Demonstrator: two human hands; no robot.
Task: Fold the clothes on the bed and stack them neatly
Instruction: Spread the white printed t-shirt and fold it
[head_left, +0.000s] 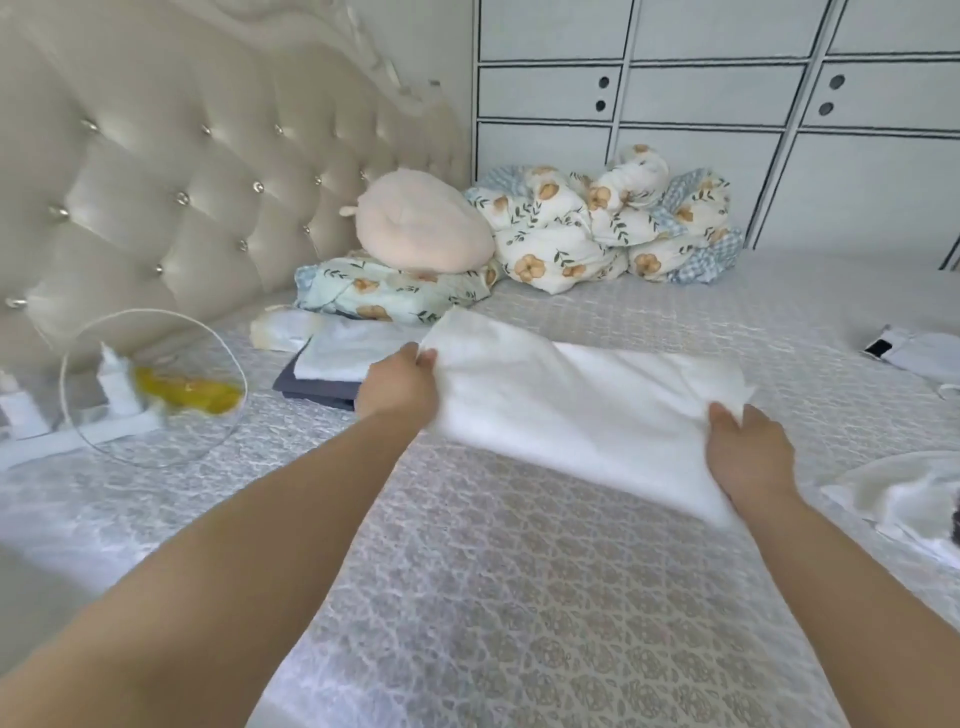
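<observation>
A folded white garment (576, 400) hangs just above the bed (519, 597), held flat between both hands. My left hand (400, 384) grips its far left corner. My right hand (748, 452) grips its near right edge. To the left of the garment lies a small stack (332, 364) of folded clothes: a white piece on top of a dark blue one. Another crumpled white garment (904, 493) lies at the right edge of the bed.
A tufted cream headboard (182, 182) stands at the left. A peach cushion (421, 223), a floral pillow (384, 291) and a bundled floral quilt (613, 228) lie at the back. A light item with a black patch (914, 348) lies at the far right.
</observation>
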